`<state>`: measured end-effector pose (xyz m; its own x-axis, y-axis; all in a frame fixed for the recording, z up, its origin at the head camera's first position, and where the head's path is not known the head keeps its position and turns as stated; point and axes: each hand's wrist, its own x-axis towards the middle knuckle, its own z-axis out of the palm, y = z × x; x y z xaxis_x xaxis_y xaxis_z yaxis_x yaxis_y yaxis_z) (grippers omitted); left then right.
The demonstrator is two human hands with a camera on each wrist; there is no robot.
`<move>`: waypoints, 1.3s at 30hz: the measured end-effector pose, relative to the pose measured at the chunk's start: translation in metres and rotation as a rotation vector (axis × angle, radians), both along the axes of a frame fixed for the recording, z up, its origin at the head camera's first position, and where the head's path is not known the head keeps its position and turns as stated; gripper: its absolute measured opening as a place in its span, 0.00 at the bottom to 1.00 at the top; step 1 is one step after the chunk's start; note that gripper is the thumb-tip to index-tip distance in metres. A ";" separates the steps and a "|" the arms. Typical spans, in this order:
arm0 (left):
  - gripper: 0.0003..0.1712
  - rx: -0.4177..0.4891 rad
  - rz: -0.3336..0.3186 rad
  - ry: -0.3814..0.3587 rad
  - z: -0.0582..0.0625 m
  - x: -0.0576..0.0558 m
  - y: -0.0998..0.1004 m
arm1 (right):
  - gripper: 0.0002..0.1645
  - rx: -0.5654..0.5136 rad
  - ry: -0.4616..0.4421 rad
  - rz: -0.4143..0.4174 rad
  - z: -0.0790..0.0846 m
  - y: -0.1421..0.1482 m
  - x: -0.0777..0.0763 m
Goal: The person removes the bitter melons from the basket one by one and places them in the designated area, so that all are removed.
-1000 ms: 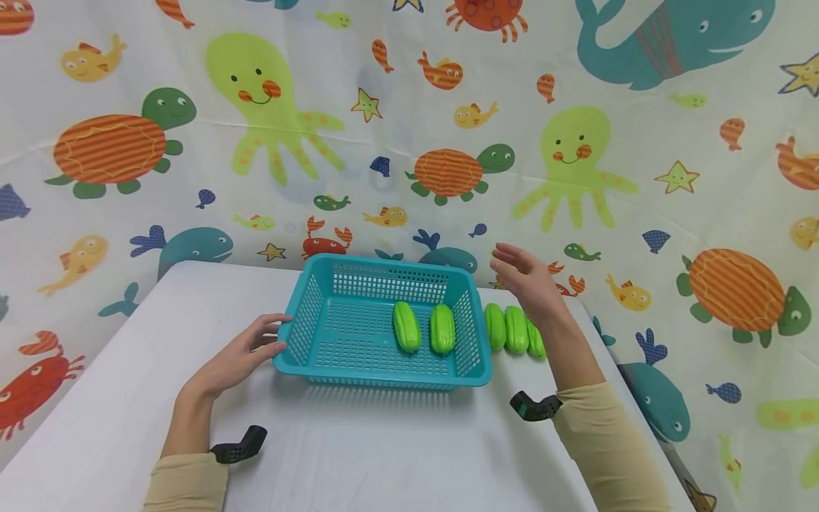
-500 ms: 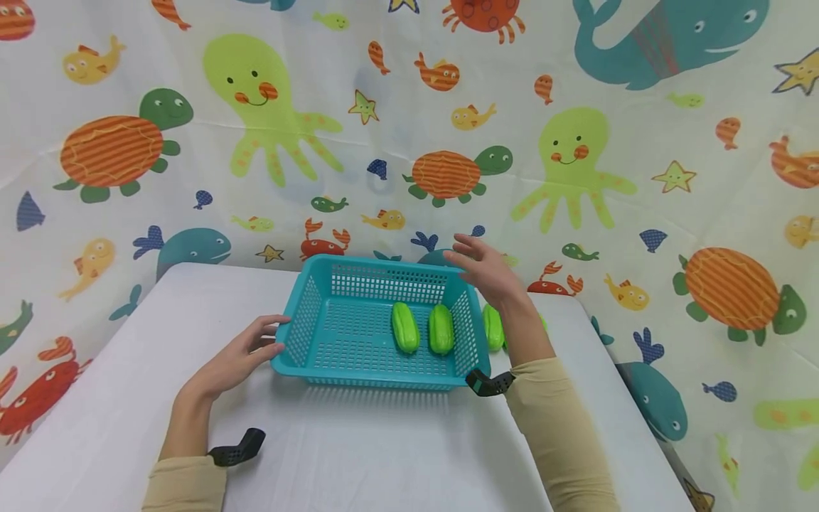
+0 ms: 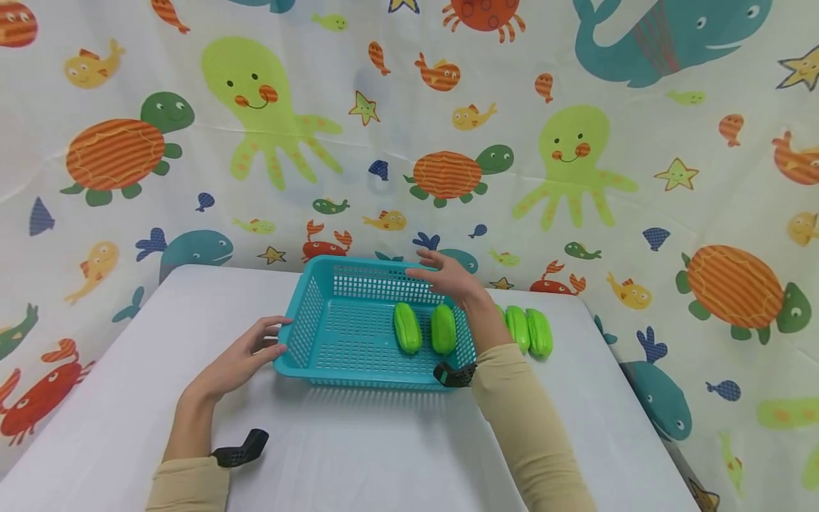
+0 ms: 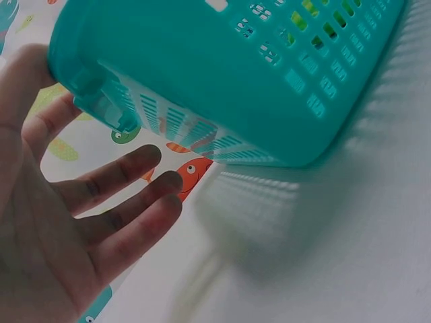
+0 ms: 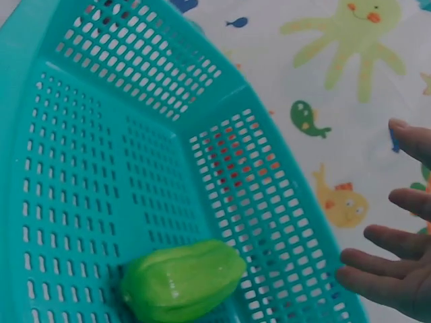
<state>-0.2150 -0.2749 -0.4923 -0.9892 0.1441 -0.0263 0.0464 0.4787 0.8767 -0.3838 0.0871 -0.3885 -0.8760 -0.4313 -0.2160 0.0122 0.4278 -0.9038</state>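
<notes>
My right hand [image 3: 448, 281] hovers open, holding nothing, over the teal basket [image 3: 307, 323]. My left hand [image 3: 239, 355] rests open against its left rim.

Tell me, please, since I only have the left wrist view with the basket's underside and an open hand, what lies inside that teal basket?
Observer: Two green toy vegetables lie side by side on the floor of the teal basket, towards its right side.
Operator: Thank you. Where is the other hand?
Observer: The right hand hovers open above the basket's far right corner, holding nothing.
Operator: Are there more green pieces outside?
Observer: Yes, at least two more green pieces lie on the white table just right of the basket; the right forearm may hide another.
Operator: Does the left hand grip the basket?
Observer: No, the left hand rests open against the basket's near left corner.
</notes>
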 end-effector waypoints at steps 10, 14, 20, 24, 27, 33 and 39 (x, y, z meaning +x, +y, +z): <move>0.34 0.015 0.009 0.006 -0.004 -0.001 0.002 | 0.45 0.101 -0.044 0.030 -0.018 -0.012 -0.004; 0.34 0.015 0.015 0.014 -0.003 0.000 0.001 | 0.44 0.140 -0.032 0.045 -0.022 -0.017 -0.004; 0.32 0.025 0.023 0.021 -0.002 0.001 0.002 | 0.43 0.178 -0.058 0.072 -0.029 -0.022 -0.005; 0.32 0.030 0.030 0.039 -0.001 0.001 0.004 | 0.41 0.203 -0.060 0.086 -0.029 -0.023 -0.005; 0.31 0.033 0.031 0.056 -0.001 0.001 0.004 | 0.38 0.222 -0.077 0.086 -0.029 -0.023 -0.005; 0.30 0.045 0.027 0.068 -0.002 0.001 0.006 | 0.37 0.260 -0.142 0.070 -0.030 -0.025 -0.009; 0.29 0.040 0.017 0.053 -0.004 0.001 0.007 | 0.35 0.293 -0.176 0.090 -0.035 -0.024 -0.011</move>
